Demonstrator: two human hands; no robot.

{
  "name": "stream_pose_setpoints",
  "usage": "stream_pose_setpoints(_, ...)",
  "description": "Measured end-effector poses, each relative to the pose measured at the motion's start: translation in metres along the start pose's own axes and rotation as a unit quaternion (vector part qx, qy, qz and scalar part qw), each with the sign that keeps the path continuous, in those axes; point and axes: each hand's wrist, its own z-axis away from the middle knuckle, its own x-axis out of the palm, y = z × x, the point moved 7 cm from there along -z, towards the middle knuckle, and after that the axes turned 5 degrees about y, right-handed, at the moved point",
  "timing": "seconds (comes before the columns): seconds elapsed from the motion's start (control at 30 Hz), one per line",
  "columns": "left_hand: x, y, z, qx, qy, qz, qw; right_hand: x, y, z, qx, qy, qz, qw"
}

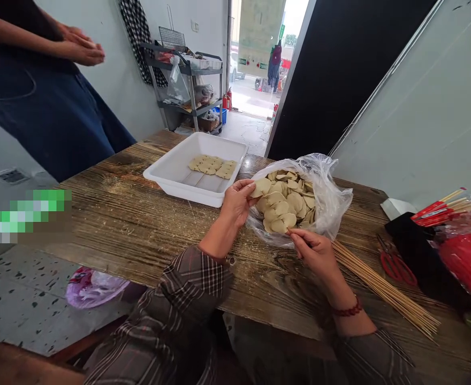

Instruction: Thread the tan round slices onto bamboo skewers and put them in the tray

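My left hand (237,203) pinches a thin round beige slice (261,186) between thumb and fingers, over the left side of an open clear plastic bag (332,198). A heap of similar slices (295,200) fills the bag. My right hand (313,248) is closed at the bag's front edge, pinching a thin wooden skewer (289,231). The skewer's end meets a few overlapping slices; whether it pierces all of them I cannot tell. To the left, a white plastic tray (167,175) holds flat rows of skewered slices (211,166).
Bare bamboo skewers (388,289) lie in a bundle right of my right hand. Beyond them are red-handled scissors (398,266) and a black box (414,251) with red packets. A person (46,101) stands at the far left. A shelf cart (191,80) is behind the wooden table (139,224).
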Motion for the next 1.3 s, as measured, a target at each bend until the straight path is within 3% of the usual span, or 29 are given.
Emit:
stream_pose_setpoints(0.33,-0.001,-0.006,-0.001,-0.039,-0.011,0.004,0.999,-0.001,0.008,0.0,-0.009,-0.011,-0.011,1.0)
stream_pose_setpoints(0.67,-0.002,0.003,0.001,-0.011,0.009,-0.013,1.0,-0.003,0.005,-0.001,-0.023,-0.002,-0.002,1.0)
stream_pose_setpoints(1.3,0.002,0.004,0.002,0.028,-0.019,-0.039,0.999,-0.003,0.002,-0.002,-0.026,0.004,0.009,1.0)
